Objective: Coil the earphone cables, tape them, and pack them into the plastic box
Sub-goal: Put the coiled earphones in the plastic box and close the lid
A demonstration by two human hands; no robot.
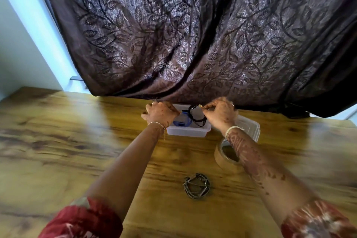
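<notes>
Hands meet above the clear rectangular plastic box [188,132] at frame centre: left hand [161,112] and right hand [220,111] each pinch the black coiled earphone cable [197,115]. Grey coiled cable [197,185] lies lower centre, apart.

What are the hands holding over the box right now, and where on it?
Both hands, left hand and right hand, pinch a black earphone cable coil at its opposite sides, above the plastic box.

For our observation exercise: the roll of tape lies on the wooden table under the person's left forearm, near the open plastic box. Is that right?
Not quite. The head view shows the roll of tape under the right forearm, not the left. The rest holds: it lies on the wooden table near the open plastic box.
</notes>
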